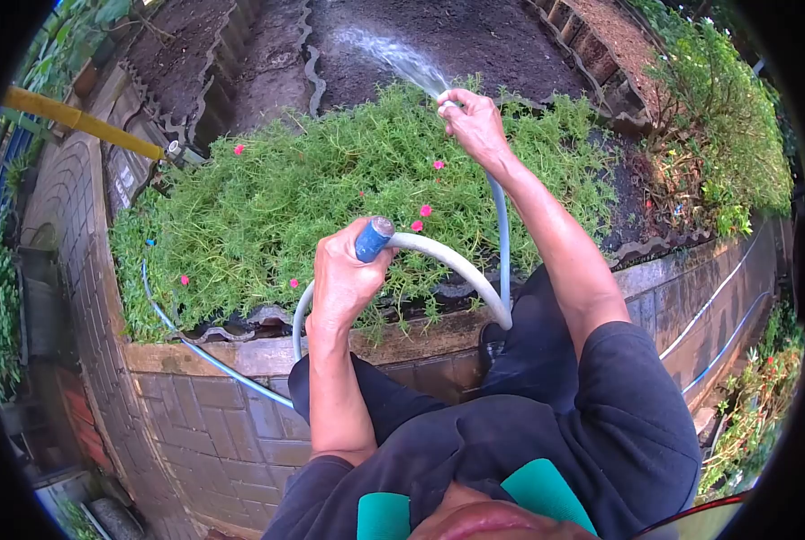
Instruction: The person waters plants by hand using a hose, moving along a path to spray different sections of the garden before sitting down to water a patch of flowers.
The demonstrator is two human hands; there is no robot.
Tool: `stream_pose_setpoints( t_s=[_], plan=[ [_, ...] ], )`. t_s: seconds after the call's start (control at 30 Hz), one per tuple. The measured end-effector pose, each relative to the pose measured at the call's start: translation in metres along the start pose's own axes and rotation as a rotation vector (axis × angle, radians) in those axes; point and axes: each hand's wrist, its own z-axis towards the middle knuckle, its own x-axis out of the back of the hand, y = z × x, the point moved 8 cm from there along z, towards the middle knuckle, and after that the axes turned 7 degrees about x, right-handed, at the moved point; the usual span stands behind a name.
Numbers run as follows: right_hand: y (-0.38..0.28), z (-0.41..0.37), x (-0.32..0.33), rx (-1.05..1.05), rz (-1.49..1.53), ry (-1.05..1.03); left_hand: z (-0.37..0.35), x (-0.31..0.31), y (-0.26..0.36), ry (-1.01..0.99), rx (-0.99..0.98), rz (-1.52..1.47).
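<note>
My right hand (477, 128) is closed around the end of a garden hose (503, 243), its fingers pinched at the opening. Water (393, 54) sprays from there toward the upper left, over the dark soil. My left hand (341, 279) grips a thick blue cylindrical handle (373, 239) with a worn, flat end; whatever it belongs to is hidden. A pale grey bend of the hose passes by the same hand, and a length of it hangs down toward my leg. Below both hands spreads a bed of low green plants (321, 198) with several pink flowers.
Dark soil beds (447, 36) edged with corrugated strips lie beyond the plants. A yellow pole (83, 117) juts in from the left. A low concrete curb (213, 358) and wet paving (204, 414) run before me, with another blue hose (200, 353) across them. Bushes (727, 117) stand at right.
</note>
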Motion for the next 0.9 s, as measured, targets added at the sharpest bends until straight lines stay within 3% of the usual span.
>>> stream_pose_setpoints(
  t_s=[0.23, 0.43, 0.57, 0.63, 0.77, 0.9],
  plan=[
    [0.028, 0.013, 0.029, -0.05, -0.063, 0.073, 0.005, -0.007, -0.005, -0.012, -0.005, -0.001],
    [0.058, 0.019, 0.087, -0.218, -0.112, 0.203, 0.006, -0.012, -0.003, -0.026, 0.002, 0.007],
    [0.112, 0.024, 0.134, -0.264, -0.123, 0.353, 0.007, -0.015, -0.003, -0.036, 0.022, 0.026],
    [0.132, 0.018, 0.16, -0.355, -0.212, 0.414, 0.008, -0.017, -0.005, -0.028, 0.003, 0.056],
    [0.132, 0.009, 0.188, -0.327, -0.385, 0.546, 0.008, -0.022, 0.0, -0.037, -0.011, 0.071],
    [0.133, 0.026, 0.155, -0.236, -0.253, 0.316, 0.008, -0.028, -0.002, -0.026, -0.011, 0.074]
  ],
)
